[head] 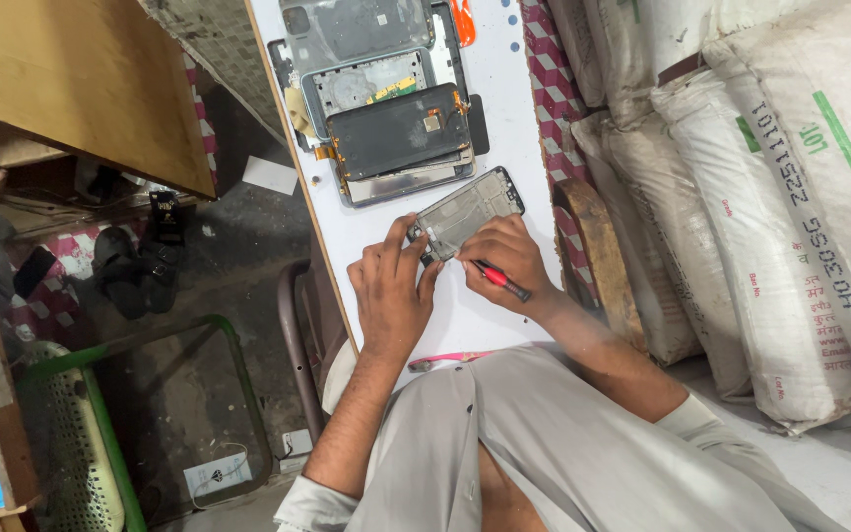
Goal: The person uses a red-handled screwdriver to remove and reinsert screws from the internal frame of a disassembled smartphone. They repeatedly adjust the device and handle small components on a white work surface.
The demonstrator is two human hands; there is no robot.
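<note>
The right hand (504,258) is pinching a red screwdriver (500,280), its tip hidden against the phone frame (467,211). The left hand's (392,292) fingers are curling closed on the frame's near corner at mid-frame. The frame looks already stripped; above it, toward the top, removed panels (396,128) are lying stacked on the white desk (504,108).

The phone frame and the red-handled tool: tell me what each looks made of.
The phone frame looks like grey metal inside a black, probably plastic, rim: dull sheen, stamped cutouts. The red-handled tool seems to have a glossy red and black plastic handle; its tip is hidden under the right hand.
</note>
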